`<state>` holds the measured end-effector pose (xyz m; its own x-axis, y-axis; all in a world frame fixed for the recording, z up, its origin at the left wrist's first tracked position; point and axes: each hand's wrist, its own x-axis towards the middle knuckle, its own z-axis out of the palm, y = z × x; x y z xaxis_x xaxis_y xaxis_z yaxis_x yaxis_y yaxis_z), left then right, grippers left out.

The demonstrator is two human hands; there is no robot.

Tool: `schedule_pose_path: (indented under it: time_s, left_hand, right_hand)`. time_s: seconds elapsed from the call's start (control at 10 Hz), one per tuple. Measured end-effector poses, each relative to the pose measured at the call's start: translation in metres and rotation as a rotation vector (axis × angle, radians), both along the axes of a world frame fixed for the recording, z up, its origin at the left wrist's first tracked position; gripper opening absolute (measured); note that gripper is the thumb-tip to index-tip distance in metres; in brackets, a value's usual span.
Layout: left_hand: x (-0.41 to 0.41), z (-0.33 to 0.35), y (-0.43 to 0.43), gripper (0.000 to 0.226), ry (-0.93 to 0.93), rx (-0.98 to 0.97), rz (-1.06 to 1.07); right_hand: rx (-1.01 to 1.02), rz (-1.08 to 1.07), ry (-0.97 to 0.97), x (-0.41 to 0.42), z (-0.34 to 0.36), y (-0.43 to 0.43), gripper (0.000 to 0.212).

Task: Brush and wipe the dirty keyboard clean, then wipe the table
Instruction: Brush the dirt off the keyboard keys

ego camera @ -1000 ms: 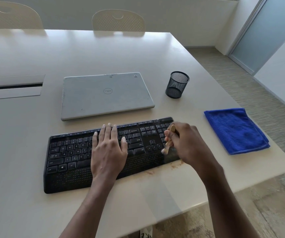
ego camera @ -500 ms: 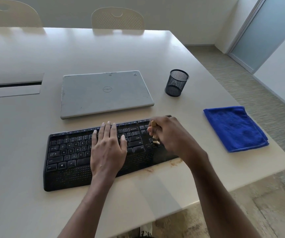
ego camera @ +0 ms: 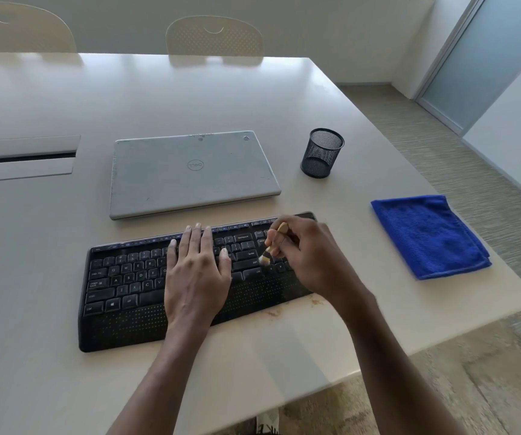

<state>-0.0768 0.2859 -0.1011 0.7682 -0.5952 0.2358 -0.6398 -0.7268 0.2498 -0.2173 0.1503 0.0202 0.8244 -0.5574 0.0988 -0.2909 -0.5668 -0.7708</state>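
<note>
On the pale table (ego camera: 33, 372) the black keyboard (ego camera: 121, 287) lies near the front edge, slightly askew, with a closed grey Dell laptop (ego camera: 190, 174) just behind it. The left hand (ego camera: 196, 271) rests flat on the middle keys, fingers straight, gripping nothing. To its right, a small wooden-handled brush (ego camera: 273, 243) tilts down, bristles on the keys beside enter, pinched in the right hand's (ego camera: 312, 259) curled fingers. Brownish stains (ego camera: 271, 312) mark the table at the keyboard's front right. Farther right stands a black mesh pen cup (ego camera: 322, 158), then a folded blue cloth (ego camera: 425, 237) lies by the table's right edge
</note>
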Motion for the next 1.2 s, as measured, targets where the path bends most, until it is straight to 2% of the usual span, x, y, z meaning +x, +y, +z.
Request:
schedule_pose_path:
  time_s: [0.2,0.3,0.4,0.5,0.7,0.8,0.9,1.0,1.1,1.2]
  left_hand:
    - [0.0,0.0,0.001,0.068,-0.005,0.004,0.0]
    - [0.0,0.0,0.001,0.068,0.0,0.008,-0.004]
    - [0.0,0.0,0.001,0.068,0.0,0.008,-0.002]
    - [0.0,0.0,0.001,0.068,0.004,0.01,-0.006]
    - [0.0,0.0,0.001,0.069,-0.001,0.014,-0.004]
    - [0.0,0.0,0.002,0.069,0.003,0.016,-0.007]
    - [0.0,0.001,0.001,0.069,0.005,0.013,-0.009]
    - [0.0,0.0,0.001,0.069,0.004,0.013,-0.005]
    - [0.0,0.0,0.002,0.068,0.004,0.001,-0.004]
    - [0.0,0.001,0.002,0.068,0.005,-0.002,-0.007]
  right_hand:
    - [-0.007,-0.051,0.119,-0.016,-0.004,0.005,0.02]
    - [-0.097,-0.212,0.11,-0.028,0.004,-0.006,0.019]
    - [-0.029,-0.175,0.045,-0.031,0.006,-0.011,0.016]
    - [-0.009,-0.071,0.105,-0.038,-0.001,-0.019,0.013]
    - [-0.09,-0.214,0.103,-0.052,0.0,-0.035,0.013]
    - [-0.03,-0.155,0.105,-0.049,-0.001,-0.031,0.013]
    - [-0.024,-0.235,0.128,-0.051,-0.003,-0.026,0.014]
    - [-0.1,-0.316,0.119,-0.054,-0.001,-0.024,0.014]
    - [-0.045,-0.229,0.084,-0.053,-0.004,-0.016,0.015]
    - [-0.042,-0.235,0.096,-0.052,-0.004,-0.012,0.015]
